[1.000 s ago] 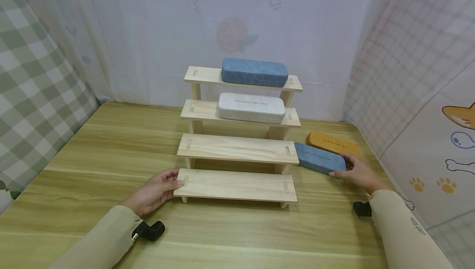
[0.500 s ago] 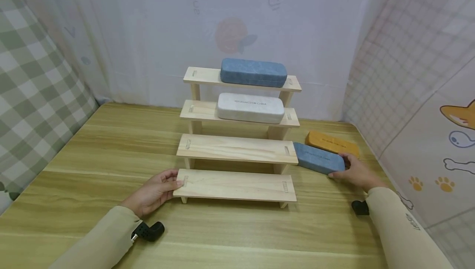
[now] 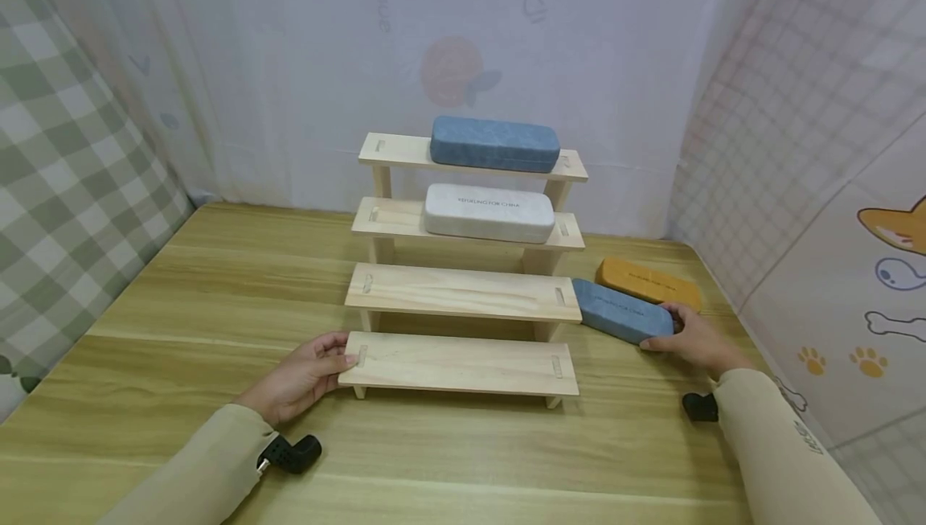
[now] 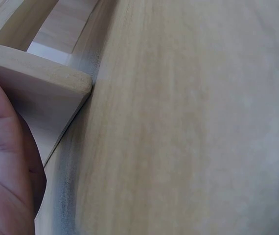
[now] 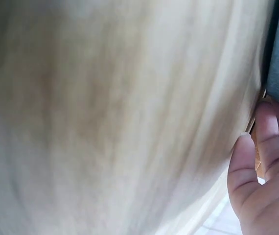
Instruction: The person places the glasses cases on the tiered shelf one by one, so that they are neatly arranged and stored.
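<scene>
Left hand (image 3: 300, 379), at the left of the wooden table (image 3: 181, 332), pinches the near left corner of a wooden stand (image 3: 463, 364), the thumb laid over the lowest shelf and the fingers at its end; the left wrist view shows a digit against the pale wood. A black wrist device (image 3: 292, 454) projects beside the sleeve. The stand, centred, rises away from the viewer in four stepped shelves. On its top shelf, toward the right, lies an upper blue case (image 3: 495, 143); on the next shelf down, a white case (image 3: 488, 215) lettered "REFUELING FOR CHINA". To the right, on the table, a lower blue case (image 3: 624, 312) lies aslant, its left end close by the stand; contact there cannot be judged. Just behind it lies an orange case (image 3: 647, 280). Right hand (image 3: 698, 340), thumb and fingers bent, is at the right end of the lower blue case, fingertips touching it; whether thumb and fingers pinch it cannot be told. At far right hangs a printed cloth (image 3: 817, 284) with paw prints and bones.
</scene>
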Demonstrator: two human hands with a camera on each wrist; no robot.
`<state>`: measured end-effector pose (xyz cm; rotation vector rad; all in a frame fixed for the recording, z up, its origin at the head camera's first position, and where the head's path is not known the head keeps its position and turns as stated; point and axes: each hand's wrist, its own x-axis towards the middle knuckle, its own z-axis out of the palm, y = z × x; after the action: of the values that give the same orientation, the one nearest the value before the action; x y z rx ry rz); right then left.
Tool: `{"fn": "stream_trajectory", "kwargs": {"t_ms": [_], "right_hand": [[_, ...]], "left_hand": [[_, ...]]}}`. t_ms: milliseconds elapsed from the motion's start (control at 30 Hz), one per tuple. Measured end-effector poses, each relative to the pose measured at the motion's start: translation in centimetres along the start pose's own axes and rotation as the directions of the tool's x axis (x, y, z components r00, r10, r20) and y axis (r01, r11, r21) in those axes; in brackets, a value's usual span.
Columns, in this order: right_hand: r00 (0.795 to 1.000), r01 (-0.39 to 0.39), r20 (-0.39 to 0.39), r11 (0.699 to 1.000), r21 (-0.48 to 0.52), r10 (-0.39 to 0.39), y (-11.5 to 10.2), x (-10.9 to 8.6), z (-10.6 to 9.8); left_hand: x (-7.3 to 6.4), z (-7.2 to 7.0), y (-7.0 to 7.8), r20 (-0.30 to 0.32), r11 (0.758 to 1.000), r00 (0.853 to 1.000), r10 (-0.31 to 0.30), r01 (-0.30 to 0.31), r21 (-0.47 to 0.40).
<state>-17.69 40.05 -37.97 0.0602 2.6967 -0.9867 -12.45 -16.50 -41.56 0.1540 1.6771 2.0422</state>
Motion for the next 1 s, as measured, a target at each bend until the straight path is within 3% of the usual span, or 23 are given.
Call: {"fn": "stream_trajectory", "kwargs": {"t_ms": [467, 767, 1000], "right_hand": [[0.999, -0.005, -0.036, 0.999, 0.044, 0.006, 0.1, -0.2, 0.1], [0.993, 0.038, -0.114, 0.999, 0.025, -0.034, -0.2, -1.0, -0.6], [0.994, 0.042, -0.104, 0.998, 0.038, -0.037, -0.7, -1.7, -1.4]], "left_hand": [[0.0, 0.0, 0.0, -0.006, 1.0, 1.0, -0.001, 0.001, 0.007], [0.0, 0.0, 0.0, 0.0, 1.0, 1.0, 0.006, -0.006, 0.011], [0.0, 0.0, 0.1, 0.004, 1.0, 1.0, 0.006, -0.006, 0.013]]}}
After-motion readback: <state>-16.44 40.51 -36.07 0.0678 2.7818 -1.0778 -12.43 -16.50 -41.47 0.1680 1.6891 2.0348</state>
